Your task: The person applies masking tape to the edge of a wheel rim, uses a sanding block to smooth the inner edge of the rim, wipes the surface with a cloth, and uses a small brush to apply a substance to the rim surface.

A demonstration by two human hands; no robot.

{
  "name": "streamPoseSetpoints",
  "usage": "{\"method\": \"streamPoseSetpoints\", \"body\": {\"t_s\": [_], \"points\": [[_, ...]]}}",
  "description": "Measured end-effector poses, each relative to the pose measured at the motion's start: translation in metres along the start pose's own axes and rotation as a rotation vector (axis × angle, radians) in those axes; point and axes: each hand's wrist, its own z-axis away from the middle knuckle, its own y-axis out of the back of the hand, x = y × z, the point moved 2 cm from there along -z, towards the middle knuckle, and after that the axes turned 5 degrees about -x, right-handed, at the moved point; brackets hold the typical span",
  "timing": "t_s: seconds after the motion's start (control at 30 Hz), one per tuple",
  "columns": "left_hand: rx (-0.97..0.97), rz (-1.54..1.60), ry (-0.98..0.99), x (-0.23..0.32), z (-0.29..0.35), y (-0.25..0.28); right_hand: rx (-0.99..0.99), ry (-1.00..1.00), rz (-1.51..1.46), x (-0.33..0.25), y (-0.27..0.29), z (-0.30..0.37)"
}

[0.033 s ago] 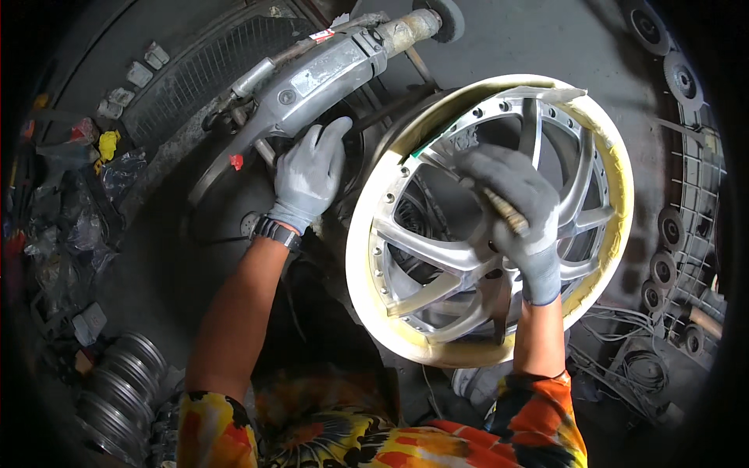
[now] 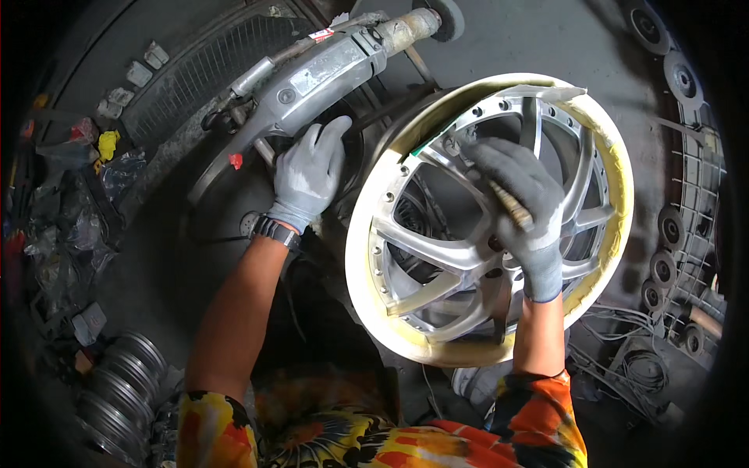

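My right hand (image 2: pixel 519 187), in a grey glove, is closed around a tool with a tan, banded handle (image 2: pixel 512 207). It is over the upper spokes of a silver alloy wheel rim (image 2: pixel 437 253). The tool's far end is blurred near a spoke, so I cannot make out its kind. Pale yellow masking (image 2: pixel 365 292) covers the wheel's outer lip, with a loose strip (image 2: pixel 558 94) standing up at the top. My left hand (image 2: pixel 306 171), gloved and with a dark watch on its wrist, is just below a large grey power tool (image 2: pixel 324 90). Its fingers are apart and I see nothing in them.
A round wheel (image 2: pixel 449 19) is on the power tool's far end. Abrasive discs (image 2: pixel 683 78) and a wire rack (image 2: pixel 694 195) line the right side. Cables (image 2: pixel 644 370) lie at lower right. Stacked silver rims (image 2: pixel 125 394) stand at lower left, below plastic bags (image 2: pixel 86 222).
My right hand has shifted slightly to the right with the tan-handled tool. My left hand, the wheel rim and the power tool have stayed in place.
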Motion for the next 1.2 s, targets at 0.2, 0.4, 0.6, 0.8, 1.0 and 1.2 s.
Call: {"method": "streamPoseSetpoints", "body": {"t_s": [0.2,0.4,0.6,0.8,1.0,1.2], "points": [[-0.022,-0.019,0.02,0.001,-0.001,-0.001,-0.026,0.061,0.067,0.004,-0.006,0.007],[0.037,0.003,-0.028,-0.004,0.0,-0.003,-0.025,0.155,0.216,0.002,-0.008,0.004],[0.029,0.019,-0.02,-0.001,-0.001,-0.002,0.059,0.099,0.26,0.002,-0.006,0.006],[0.032,0.009,-0.014,-0.001,-0.001,-0.002,0.047,0.104,0.299,-0.002,-0.003,0.004],[-0.013,0.016,0.041,0.004,-0.001,-0.001,0.051,0.102,0.306,0.003,-0.003,0.006],[0.013,-0.01,0.001,-0.001,0.001,-0.002,0.006,0.119,0.318,0.0,0.001,0.005]]}}
